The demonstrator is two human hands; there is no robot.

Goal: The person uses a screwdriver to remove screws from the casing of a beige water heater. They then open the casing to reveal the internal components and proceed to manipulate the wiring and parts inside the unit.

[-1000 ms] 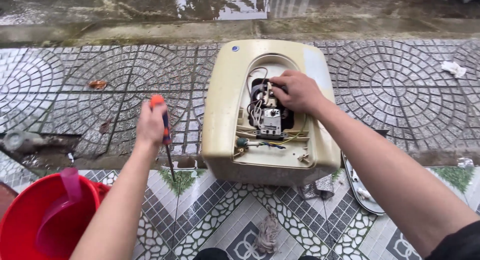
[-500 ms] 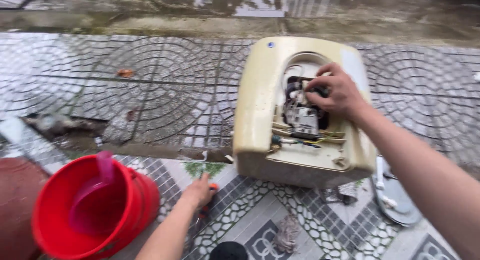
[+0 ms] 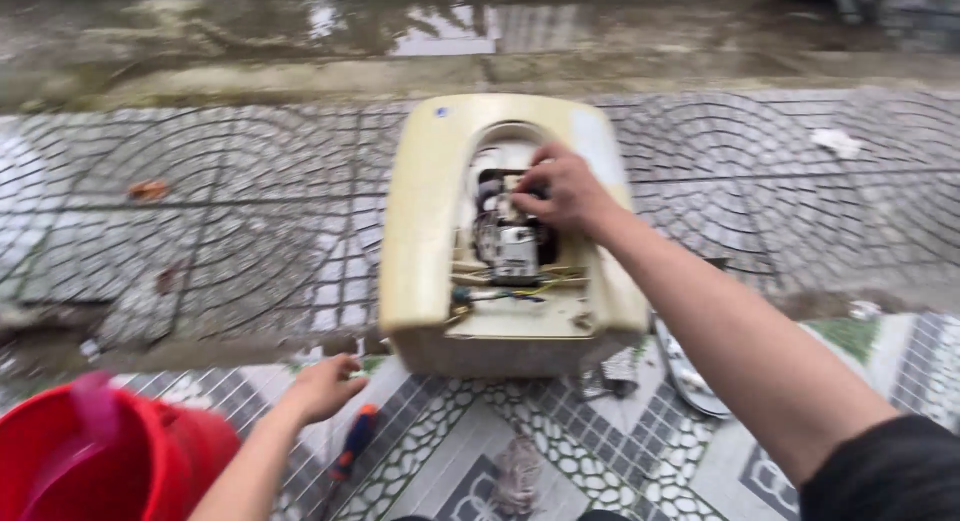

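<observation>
Fingers (image 3: pixel 545 181) inside cream casing (image 3: pixel 425 211), wet paving

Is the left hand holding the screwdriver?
No, the left hand is open above the tiles, and the screwdriver lies beside it.

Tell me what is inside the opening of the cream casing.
Inside the cream casing: a dark electrical part with a metal block, plus yellow and green wires below. The right hand covers the upper part; deeper inside is hidden.
</observation>
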